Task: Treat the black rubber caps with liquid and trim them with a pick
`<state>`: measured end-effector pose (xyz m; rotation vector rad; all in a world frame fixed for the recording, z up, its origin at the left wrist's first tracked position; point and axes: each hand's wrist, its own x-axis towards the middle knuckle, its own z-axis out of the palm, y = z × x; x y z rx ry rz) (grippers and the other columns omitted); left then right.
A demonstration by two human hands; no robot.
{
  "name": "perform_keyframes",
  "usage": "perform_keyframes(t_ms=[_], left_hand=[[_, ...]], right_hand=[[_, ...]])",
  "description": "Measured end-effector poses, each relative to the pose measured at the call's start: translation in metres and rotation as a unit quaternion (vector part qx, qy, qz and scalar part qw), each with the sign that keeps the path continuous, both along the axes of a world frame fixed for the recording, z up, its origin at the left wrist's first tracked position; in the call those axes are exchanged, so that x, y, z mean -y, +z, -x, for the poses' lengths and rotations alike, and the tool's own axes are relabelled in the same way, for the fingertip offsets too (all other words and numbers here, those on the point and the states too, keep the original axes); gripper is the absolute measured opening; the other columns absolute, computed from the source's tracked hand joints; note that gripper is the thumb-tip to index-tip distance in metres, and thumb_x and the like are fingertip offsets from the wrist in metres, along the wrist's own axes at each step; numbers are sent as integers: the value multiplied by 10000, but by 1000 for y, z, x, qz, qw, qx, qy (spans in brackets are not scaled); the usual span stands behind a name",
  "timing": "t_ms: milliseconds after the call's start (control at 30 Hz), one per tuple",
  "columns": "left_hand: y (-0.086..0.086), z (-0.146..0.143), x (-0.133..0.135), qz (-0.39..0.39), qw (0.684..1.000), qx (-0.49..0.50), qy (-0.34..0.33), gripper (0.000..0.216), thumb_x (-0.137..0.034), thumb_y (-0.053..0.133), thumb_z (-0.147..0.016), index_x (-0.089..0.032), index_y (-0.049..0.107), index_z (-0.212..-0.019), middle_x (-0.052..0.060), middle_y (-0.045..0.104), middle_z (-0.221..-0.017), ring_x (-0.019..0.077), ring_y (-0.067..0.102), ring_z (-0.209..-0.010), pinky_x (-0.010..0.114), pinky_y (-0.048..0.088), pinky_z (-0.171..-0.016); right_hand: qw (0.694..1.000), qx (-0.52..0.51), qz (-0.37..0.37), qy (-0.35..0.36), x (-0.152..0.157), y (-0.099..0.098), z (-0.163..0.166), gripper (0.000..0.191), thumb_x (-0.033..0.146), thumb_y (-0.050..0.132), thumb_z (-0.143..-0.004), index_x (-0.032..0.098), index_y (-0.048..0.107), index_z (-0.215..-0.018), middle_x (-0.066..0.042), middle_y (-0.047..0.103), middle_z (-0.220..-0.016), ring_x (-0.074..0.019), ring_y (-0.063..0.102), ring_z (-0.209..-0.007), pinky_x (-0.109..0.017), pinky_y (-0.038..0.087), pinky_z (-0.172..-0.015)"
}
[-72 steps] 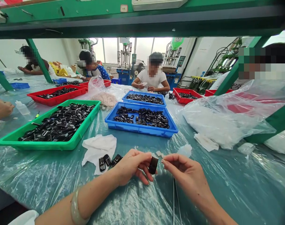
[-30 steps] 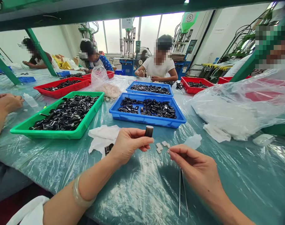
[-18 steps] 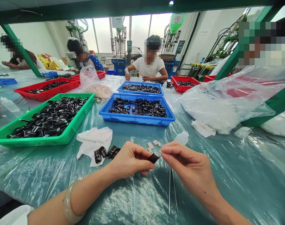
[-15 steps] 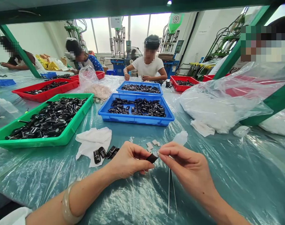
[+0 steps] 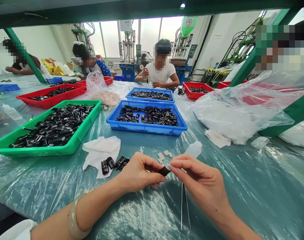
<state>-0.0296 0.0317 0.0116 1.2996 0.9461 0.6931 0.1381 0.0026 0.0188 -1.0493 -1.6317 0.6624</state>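
Note:
My left hand (image 5: 139, 171) pinches a small glossy black plastic piece (image 5: 164, 171) between thumb and fingers. Fingertips of my right hand (image 5: 200, 176) are closed on a small white piece (image 5: 168, 165) at the black piece's upper end. A pair of metal tweezers (image 5: 182, 206) points down from under my right hand; its upper part is hidden. Several white pieces (image 5: 164, 154) lie just beyond my fingers, near a translucent squeeze bottle (image 5: 194, 149) partly behind my right hand. Left of my hands, several black pieces (image 5: 112, 164) rest on and beside a white cloth (image 5: 100, 150).
Blue trays (image 5: 147, 129) and a green tray (image 5: 74, 143) full of black pieces stand ahead. Red trays (image 5: 39, 104) are farther back. A clear bag of white material (image 5: 231, 113) sits at right by a green post (image 5: 279, 125). Co-workers (image 5: 161, 71) sit across the table.
The view has shifted slightly. My hands stay together, with the white piece against the black one. The co-worker opposite has raised one hand.

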Motion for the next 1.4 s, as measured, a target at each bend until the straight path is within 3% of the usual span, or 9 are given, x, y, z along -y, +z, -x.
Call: perform_keyframes(t_ms=[833, 1133, 1400], left_hand=[[-1, 0, 1, 0, 1000, -3, 0, 115, -160, 683, -595, -103, 705, -692, 3, 597, -538, 74, 515, -431, 183, 431, -442], [1, 0, 0, 5, 1000, 7, 3, 129, -151, 666, -602, -104, 708, -714, -2, 598, -550, 72, 511, -447, 191, 454, -463], [0, -1, 1, 2, 1000, 16, 15, 103, -161, 670, -596, -106, 699, -678, -9, 578, -523, 72, 502, -436, 187, 431, -453]], right_hand=[[1000, -2, -19, -15, -1, -7, 4, 108, 120, 627, -745, 217, 670, -722, 10, 636, -714, -103, 564, -604, -206, 396, -486], [999, 12, -52, 13, -2, -9, 2, 148, 100, 633, -731, 230, 664, -796, 3, 639, -754, -124, 595, -677, -231, 470, -590], [999, 25, -33, -20, -2, -13, 3, 106, 152, 641, -730, 230, 689, -783, -15, 643, -745, -144, 602, -642, -257, 501, -571]])
